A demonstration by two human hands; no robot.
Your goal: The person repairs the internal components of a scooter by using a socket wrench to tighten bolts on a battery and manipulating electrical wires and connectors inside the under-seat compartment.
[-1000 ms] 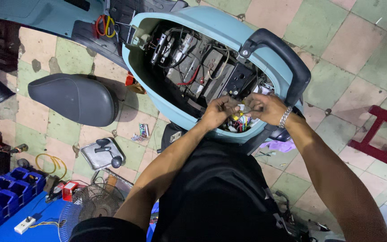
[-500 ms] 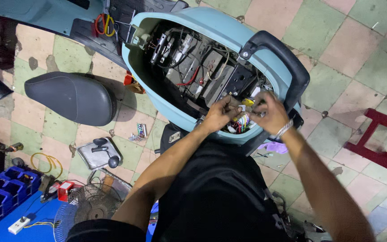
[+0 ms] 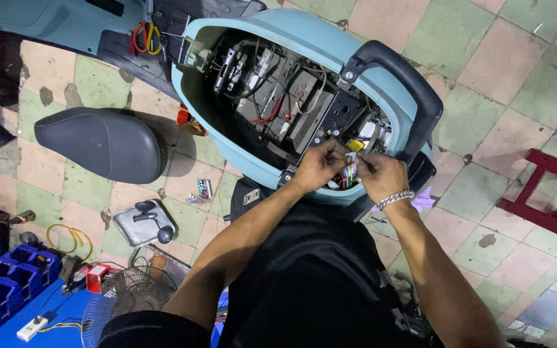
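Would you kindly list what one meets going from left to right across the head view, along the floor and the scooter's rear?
Blue compartment tray → detached dark seat → left hand → right hand at the wiring in the open blue scooter body → red frame.

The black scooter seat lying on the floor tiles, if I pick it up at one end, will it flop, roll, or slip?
The seat looks moulded, so it probably stays stiff. It is long and broad, likely bulky for one hand. Its smooth, slightly shiny cover may be slippery; lying low, it seems unlikely to roll.
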